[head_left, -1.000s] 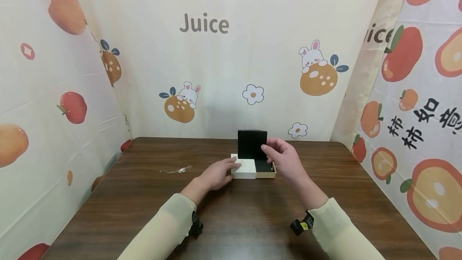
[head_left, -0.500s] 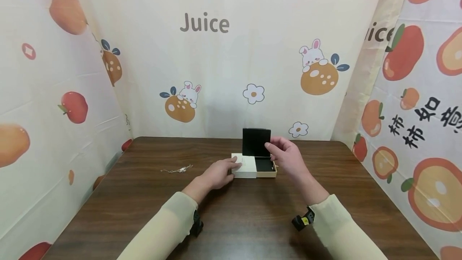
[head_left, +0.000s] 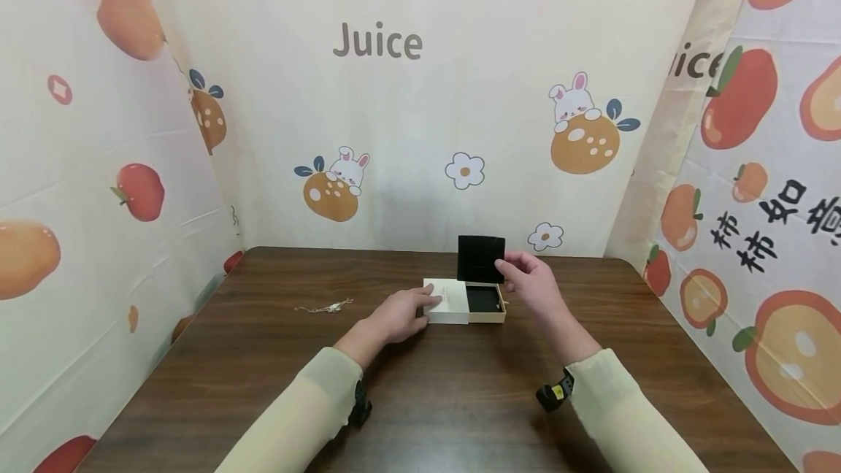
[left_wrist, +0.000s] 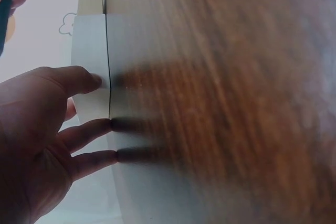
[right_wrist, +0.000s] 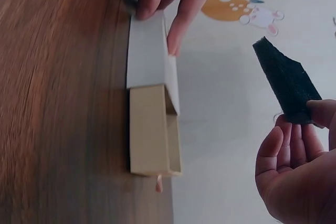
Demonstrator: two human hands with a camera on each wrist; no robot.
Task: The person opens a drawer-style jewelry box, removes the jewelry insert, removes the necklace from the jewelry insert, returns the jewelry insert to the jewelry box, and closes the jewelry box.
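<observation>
A small white sleeve box (head_left: 450, 300) lies on the table with its cream inner drawer (head_left: 487, 317) slid partly out to the right. The drawer's inside looks dark in the head view. My left hand (head_left: 399, 314) grips the sleeve's left end, its thumb on the near side (left_wrist: 86, 80) and a finger on top. Above and behind the drawer, my right hand (head_left: 531, 285) pinches a thin black square pad (head_left: 480, 259) by its right edge, thumb in front. The pad, seen edge-on in the right wrist view, has a cut corner and is apart from the box.
A silver chain bracelet (head_left: 331, 307) lies on the brown wooden table (head_left: 263, 371), left of the box. A small ribbon tab (right_wrist: 159, 183) sticks out of the drawer's end. Printed fabric curtains (head_left: 407, 108) stand behind the table and at both sides.
My right hand has moved the black pad to the right and clear of the drawer, and the pad has turned slightly. My left hand stays on the box.
</observation>
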